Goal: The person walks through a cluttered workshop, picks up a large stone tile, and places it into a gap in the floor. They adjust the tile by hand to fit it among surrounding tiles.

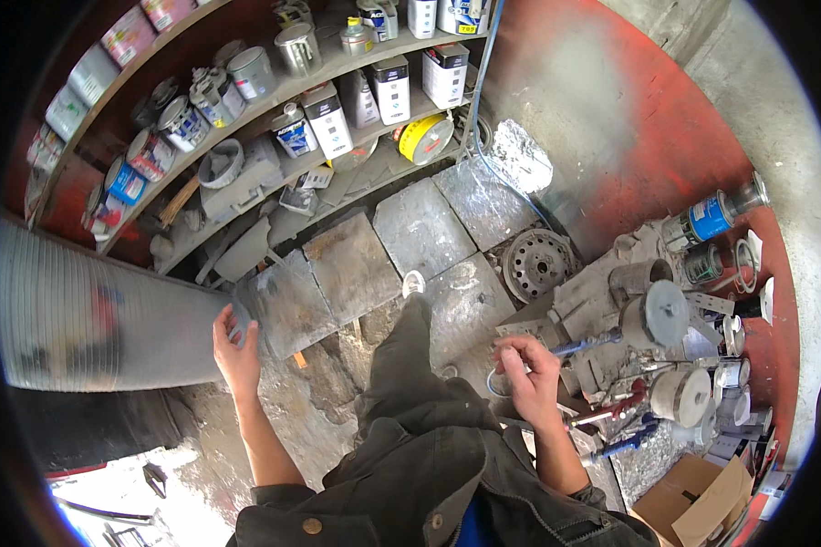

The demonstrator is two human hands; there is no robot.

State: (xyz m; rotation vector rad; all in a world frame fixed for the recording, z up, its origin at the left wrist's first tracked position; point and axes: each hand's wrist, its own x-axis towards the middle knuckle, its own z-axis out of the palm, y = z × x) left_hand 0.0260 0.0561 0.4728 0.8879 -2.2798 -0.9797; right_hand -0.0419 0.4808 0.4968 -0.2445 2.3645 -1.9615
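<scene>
My left hand (237,354) is raised at the left with its thumb and fingers apart. Behind its fingertips is the end of a large roll of clear, ribbed plastic sheeting (109,314). I make out nothing in its grasp. On the right, my right hand (531,372) is curled, its thumb close to the bent fingers. A thin bluish-white curve shows beside these fingers; whether they grip it is unclear. Just right of this hand, a blue-handled spray gun (586,344) with a round grey cup (666,313) lies over a cluttered bench. A red spray gun (609,412) is nearer to me.
Curved shelves (274,102) with paint cans and white tins run along the far left. A steel wheel rim (536,264) lies by the red wall, below a blue hose (497,169). Stone slabs (424,226) pave the floor. An opened cardboard box (693,497) stands at the lower right.
</scene>
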